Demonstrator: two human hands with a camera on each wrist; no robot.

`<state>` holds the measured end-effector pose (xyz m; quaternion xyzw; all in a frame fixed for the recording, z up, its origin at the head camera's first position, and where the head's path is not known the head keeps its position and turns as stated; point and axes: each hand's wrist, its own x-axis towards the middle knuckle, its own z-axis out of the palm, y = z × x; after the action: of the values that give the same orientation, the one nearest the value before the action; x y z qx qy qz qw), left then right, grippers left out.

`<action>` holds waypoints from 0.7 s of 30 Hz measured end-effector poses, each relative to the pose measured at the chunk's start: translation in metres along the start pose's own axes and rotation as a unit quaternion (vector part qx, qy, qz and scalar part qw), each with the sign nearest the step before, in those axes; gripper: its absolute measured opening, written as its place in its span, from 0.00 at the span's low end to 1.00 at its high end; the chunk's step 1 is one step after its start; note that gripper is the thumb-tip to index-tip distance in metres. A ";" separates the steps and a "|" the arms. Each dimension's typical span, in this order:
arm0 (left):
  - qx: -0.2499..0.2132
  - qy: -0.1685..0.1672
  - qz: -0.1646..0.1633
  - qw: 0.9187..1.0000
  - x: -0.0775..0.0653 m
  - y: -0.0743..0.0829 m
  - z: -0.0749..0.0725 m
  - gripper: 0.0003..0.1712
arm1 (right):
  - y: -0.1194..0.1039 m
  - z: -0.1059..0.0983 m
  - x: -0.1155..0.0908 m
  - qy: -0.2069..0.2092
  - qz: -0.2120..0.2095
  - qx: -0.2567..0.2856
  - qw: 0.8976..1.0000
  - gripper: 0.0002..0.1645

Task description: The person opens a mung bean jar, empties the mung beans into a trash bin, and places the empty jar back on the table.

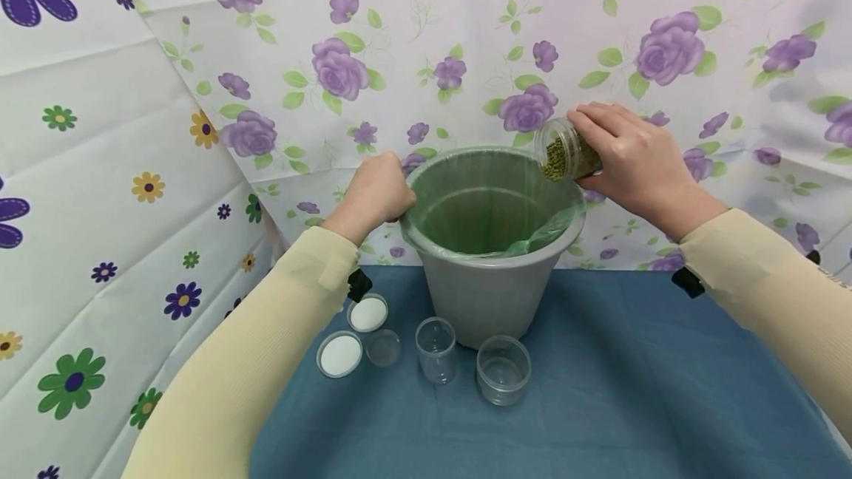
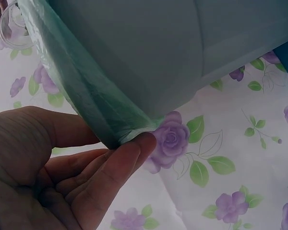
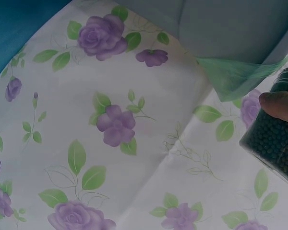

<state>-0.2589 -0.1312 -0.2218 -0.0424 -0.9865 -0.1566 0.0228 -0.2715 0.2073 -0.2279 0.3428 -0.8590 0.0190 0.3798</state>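
Note:
A grey bin (image 1: 489, 305) stands at the back of the table, lined with a thin green plastic bag (image 1: 549, 233) that folds over its rim. On the bin's left side my left hand (image 1: 378, 194) pinches the bag's folded edge between thumb and fingers, as the left wrist view shows. My right hand (image 1: 635, 161) grips a clear plastic jar (image 1: 589, 157) above the bin's right rim. The jar lies tipped sideways, mouth toward the bin, with green beans (image 1: 555, 161) gathered at its opening. In the right wrist view, the thumb lies across the jar's side, and dark beans show through it.
In front of the bin stand a tall clear jar (image 1: 436, 353) and a wider, short one (image 1: 503, 383). Two white-faced round lids (image 1: 341, 355) and a clear disc (image 1: 383, 348) lie to their left on the blue cloth (image 1: 599, 390). Flowered sheets (image 1: 413, 13) hang behind and at left.

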 end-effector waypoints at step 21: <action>0.010 0.017 0.012 1.000 0.001 -0.002 0.003 0.15 | 0.001 0.002 0.001 0.006 -0.006 0.002 1.000 0.60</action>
<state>-0.2606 -0.1321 -0.2249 -0.0512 -0.9869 -0.1475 0.0416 -0.2736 0.2065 -0.2280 0.3488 -0.8546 0.0202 0.3841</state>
